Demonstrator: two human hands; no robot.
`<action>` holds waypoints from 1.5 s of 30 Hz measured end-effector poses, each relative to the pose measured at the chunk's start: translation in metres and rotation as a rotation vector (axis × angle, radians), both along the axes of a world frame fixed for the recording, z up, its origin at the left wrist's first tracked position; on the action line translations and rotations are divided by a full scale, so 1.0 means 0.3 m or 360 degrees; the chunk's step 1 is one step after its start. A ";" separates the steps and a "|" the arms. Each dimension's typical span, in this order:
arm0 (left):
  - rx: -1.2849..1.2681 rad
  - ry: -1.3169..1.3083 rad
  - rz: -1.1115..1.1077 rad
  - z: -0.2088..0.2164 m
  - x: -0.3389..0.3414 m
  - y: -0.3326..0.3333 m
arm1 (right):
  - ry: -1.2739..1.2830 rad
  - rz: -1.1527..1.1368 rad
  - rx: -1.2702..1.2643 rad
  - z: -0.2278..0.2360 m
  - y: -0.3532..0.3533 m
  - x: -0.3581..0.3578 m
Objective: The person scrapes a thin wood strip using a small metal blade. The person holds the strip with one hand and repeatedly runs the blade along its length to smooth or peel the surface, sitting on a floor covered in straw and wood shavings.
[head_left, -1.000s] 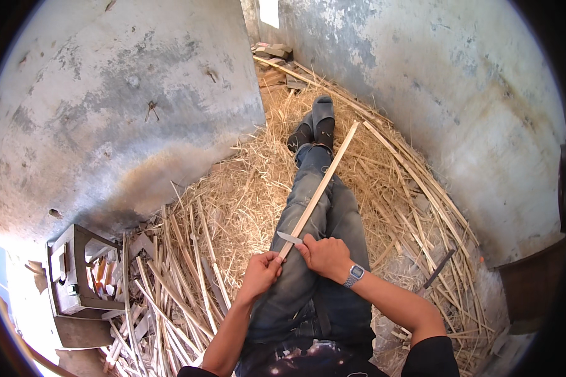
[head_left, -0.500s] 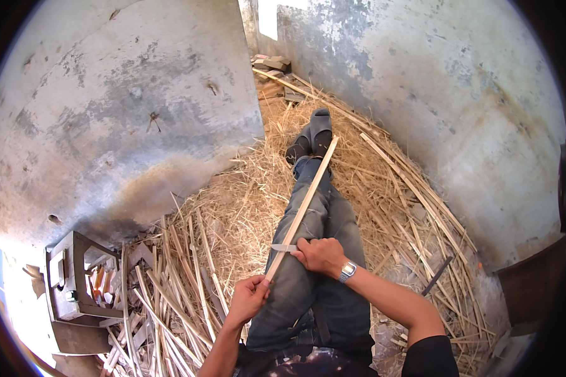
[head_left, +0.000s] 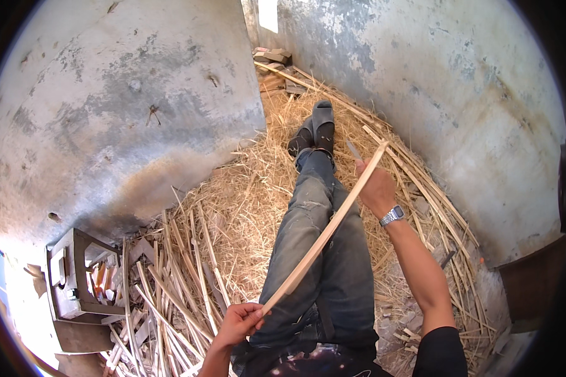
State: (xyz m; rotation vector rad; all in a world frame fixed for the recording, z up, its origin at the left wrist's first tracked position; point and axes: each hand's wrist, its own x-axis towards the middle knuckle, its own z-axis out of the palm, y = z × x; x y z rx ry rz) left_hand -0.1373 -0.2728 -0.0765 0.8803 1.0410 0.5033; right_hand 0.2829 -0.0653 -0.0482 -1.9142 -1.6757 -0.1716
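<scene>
A long pale strip of split wood or bamboo (head_left: 326,237) slants across my outstretched legs, its far end up and to the right. My left hand (head_left: 242,322) pinches the near end between thumb and fingers, close to my lap. Near the far end, my right hand (head_left: 378,191) is closed on a knife, and the strip crosses in front of its fingers. The knife's blade (head_left: 353,149) points away past the strip's left side. Its handle is hidden in the hand, and whether the blade touches the strip cannot be made out.
Curled shavings (head_left: 248,201) cover the floor around my legs (head_left: 295,251). Loose strips lie heaped at left (head_left: 170,301), beside an open-framed box (head_left: 75,276). More long strips (head_left: 424,188) run along the right wall (head_left: 446,100). Bricks (head_left: 272,56) sit in the far corner.
My right hand with the knife has moved away from me and right, from mid-strip to near the far end. The strip's far end has swung right; my left hand has drawn nearer my lap.
</scene>
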 end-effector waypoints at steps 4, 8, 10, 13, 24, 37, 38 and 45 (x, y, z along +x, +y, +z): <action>0.0102 -0.0137 0.0240 -0.070 0.029 0.031 | 0.0317 0.0019 0.0029 0.051 0.022 -0.015; 0.0080 -0.0191 0.0318 -0.081 0.137 0.123 | 0.1146 -0.0013 0.0138 -0.034 0.004 0.106; 0.0110 -0.0134 0.0300 -0.060 0.170 0.165 | 0.1303 0.0139 0.0106 -0.007 -0.061 0.017; 0.0123 -0.0074 0.0274 -0.062 0.209 0.225 | 0.0919 0.0472 0.0016 0.058 -0.216 -0.188; 0.0109 -0.0203 0.0289 -0.018 0.323 0.305 | 0.0065 0.1046 -0.0365 -0.060 -0.427 -0.392; -0.0070 0.0101 0.0186 -0.138 0.040 0.117 | -0.0182 0.0377 -0.0224 -0.233 -0.137 -0.085; -0.0053 0.0102 0.0162 -0.141 0.017 0.110 | -0.0177 0.0383 -0.0225 -0.239 -0.141 -0.102; 0.0119 0.0253 0.0221 -0.237 -0.067 -0.015 | -0.0190 0.0046 -0.0297 -0.246 -0.019 0.058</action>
